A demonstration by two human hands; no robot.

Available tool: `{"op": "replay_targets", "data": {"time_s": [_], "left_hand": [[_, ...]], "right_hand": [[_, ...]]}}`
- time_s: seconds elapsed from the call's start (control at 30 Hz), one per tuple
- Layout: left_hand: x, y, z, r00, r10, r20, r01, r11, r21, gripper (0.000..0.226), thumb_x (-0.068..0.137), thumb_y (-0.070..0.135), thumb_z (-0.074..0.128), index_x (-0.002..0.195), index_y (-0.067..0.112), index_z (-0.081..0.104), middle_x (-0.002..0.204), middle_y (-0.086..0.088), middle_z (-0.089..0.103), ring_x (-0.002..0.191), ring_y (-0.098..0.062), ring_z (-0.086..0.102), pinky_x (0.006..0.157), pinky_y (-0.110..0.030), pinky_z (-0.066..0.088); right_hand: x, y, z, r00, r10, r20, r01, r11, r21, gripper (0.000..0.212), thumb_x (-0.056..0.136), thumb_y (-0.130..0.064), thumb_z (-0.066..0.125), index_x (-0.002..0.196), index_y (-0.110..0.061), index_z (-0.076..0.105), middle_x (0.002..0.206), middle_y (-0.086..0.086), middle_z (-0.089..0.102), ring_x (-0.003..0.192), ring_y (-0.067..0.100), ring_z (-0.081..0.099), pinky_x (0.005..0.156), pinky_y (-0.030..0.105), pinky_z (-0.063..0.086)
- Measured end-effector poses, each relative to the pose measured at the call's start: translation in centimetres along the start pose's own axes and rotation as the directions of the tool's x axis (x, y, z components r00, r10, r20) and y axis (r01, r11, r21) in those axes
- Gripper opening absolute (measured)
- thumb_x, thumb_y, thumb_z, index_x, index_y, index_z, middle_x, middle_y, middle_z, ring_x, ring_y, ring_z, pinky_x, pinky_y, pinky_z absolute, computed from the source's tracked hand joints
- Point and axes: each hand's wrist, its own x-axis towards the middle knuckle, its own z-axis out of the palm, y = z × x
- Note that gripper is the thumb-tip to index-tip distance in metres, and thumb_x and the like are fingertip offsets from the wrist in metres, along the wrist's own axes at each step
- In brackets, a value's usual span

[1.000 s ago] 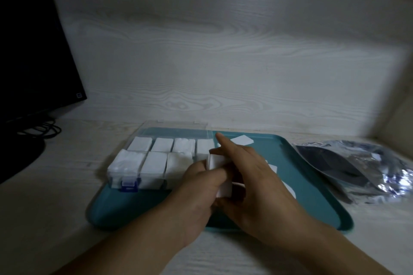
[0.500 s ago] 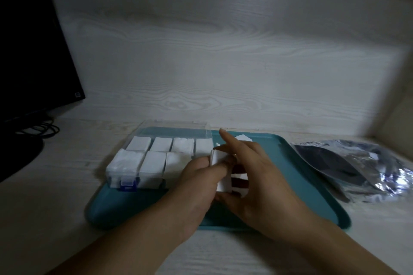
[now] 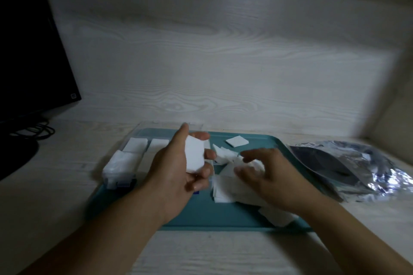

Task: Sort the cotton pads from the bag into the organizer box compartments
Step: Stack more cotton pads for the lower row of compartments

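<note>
A: Largest first. What's on the desk (image 3: 55, 196)?

B: One monitor (image 3: 29, 47) far left, dark, cables (image 3: 36, 131) coiled at its foot. One teal tray (image 3: 205, 214), centre. One silver bag (image 3: 355, 169) right of the tray, lying flat, apart from both hands.

A: Organizer?

B: One clear box (image 3: 121, 163) on the tray's left end, blue latch at the near side. Compartments packed with white pads; three or four show, the rest sit behind the left hand. Can't give a full count.

A: Hands?

B: Two, bare. Left hand (image 3: 178, 174) holds a stack (image 3: 194, 157) of pads upright, thumb on one edge, fingers curled round the other, above the box's right end. Right hand (image 3: 274, 176) hovers low over loose pads (image 3: 225, 187) on the tray, fingers bent and spread; blurred, so whether it pinches one I cannot tell.

A: The pads themselves?

B: White, square, thin, soft-edged. One lone pad (image 3: 237, 141) lies flat near the tray's far rim. The loose heap overlaps too much to count.

A: Any writing?

B: A small square mark at the monitor's lower corner, unreadable. Nothing legible on the bag.
</note>
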Motion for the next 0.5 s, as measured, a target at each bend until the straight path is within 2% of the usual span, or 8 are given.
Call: {"op": "replay_targets", "data": {"time_s": [0.07,0.13,0.23,0.3,0.33,0.37,0.43,0.5], "left_hand": [[0.1,0.1,-0.1,1.0,-0.015,-0.009,0.014,0.999,-0.051,0.044,0.103,0.048,0.036,0.106,0.012,0.061,0.065,-0.008,0.059,0.043,-0.014,0.04,0.034,-0.016,0.022],[0.1,0.0,0.0,1.0,-0.023,-0.01,0.023,0.997,-0.073,0.043,0.104,0.046,0.035,0.108,0.011,0.061,0.065,-0.009,0.06,0.044,-0.015,0.041,0.035,-0.016,0.023],[0.1,-0.5,0.1,1.0,-0.029,-0.013,0.028,0.999,-0.029,0.042,0.104,0.044,0.036,0.106,0.012,0.062,0.066,-0.01,0.061,0.044,-0.016,0.043,0.036,-0.016,0.026],[0.2,-1.0,0.2,1.0,-0.026,-0.017,0.026,1.0,0.016,0.043,0.104,0.043,0.036,0.104,0.011,0.064,0.067,-0.012,0.063,0.043,-0.019,0.045,0.036,-0.018,0.029],[0.2,-1.2,0.3,1.0,-0.023,-0.019,0.023,0.999,0.025,0.043,0.104,0.043,0.036,0.102,0.01,0.065,0.066,-0.012,0.063,0.042,-0.02,0.046,0.036,-0.019,0.031],[0.3,-1.4,0.3,1.0,-0.019,-0.021,0.019,0.999,0.029,0.044,0.104,0.043,0.036,0.101,0.01,0.066,0.066,-0.013,0.064,0.042,-0.021,0.047,0.037,-0.02,0.032],[0.4,-1.6,0.4,0.999,-0.012,-0.033,0.014,0.999,0.038,0.045,0.103,0.043,0.036,0.099,0.009,0.066,0.065,-0.014,0.064,0.041,-0.022,0.048,0.038,-0.021,0.035],[0.6,-1.7,0.4,0.999,-0.007,-0.046,0.009,0.998,0.055,0.046,0.104,0.043,0.036,0.096,0.01,0.067,0.065,-0.014,0.064,0.041,-0.022,0.049,0.04,-0.021,0.036]], "right_hand": [[-0.1,-0.2,0.6,0.996,0.013,0.089,0.001,0.987,-0.163,0.052,0.09,-0.05,0.059,0.136,-0.027,0.052,0.125,-0.006,0.056,0.122,0.014,0.039,0.103,0.031,0.037],[0.0,-0.4,0.8,0.994,0.022,0.106,0.002,0.976,-0.22,0.053,0.089,-0.046,0.062,0.137,-0.028,0.052,0.122,-0.004,0.055,0.117,0.016,0.038,0.1,0.031,0.036],[0.2,-0.5,0.5,1.0,0.01,-0.007,-0.011,0.992,-0.124,0.042,0.084,-0.034,0.072,0.125,-0.028,0.063,0.114,-0.006,0.062,0.109,0.014,0.048,0.089,0.026,0.04],[0.4,-0.4,0.0,0.996,0.032,-0.083,-0.031,0.999,0.006,0.036,0.082,-0.024,0.075,0.118,-0.025,0.067,0.104,-0.01,0.066,0.089,0.004,0.058,0.075,0.014,0.042],[0.4,-0.3,-0.4,0.993,0.055,-0.101,-0.05,0.997,0.051,0.035,0.082,-0.021,0.077,0.116,-0.024,0.068,0.097,-0.011,0.066,0.077,-0.002,0.057,0.067,0.007,0.04],[0.5,-0.1,-0.7,0.991,0.079,-0.109,-0.071,0.995,0.075,0.035,0.081,-0.021,0.078,0.114,-0.024,0.069,0.091,-0.013,0.065,0.071,-0.005,0.057,0.062,0.006,0.041],[0.5,0.3,-1.5,0.986,0.125,-0.109,-0.115,0.989,0.093,0.036,0.079,-0.025,0.079,0.114,-0.025,0.07,0.087,-0.01,0.067,0.071,-0.005,0.058,0.061,0.008,0.041],[0.6,0.8,-2.2,0.979,0.164,-0.119,-0.152,0.983,0.104,0.036,0.079,-0.03,0.078,0.114,-0.026,0.07,0.089,-0.003,0.07,0.075,0.005,0.061,0.066,0.018,0.043]]}}
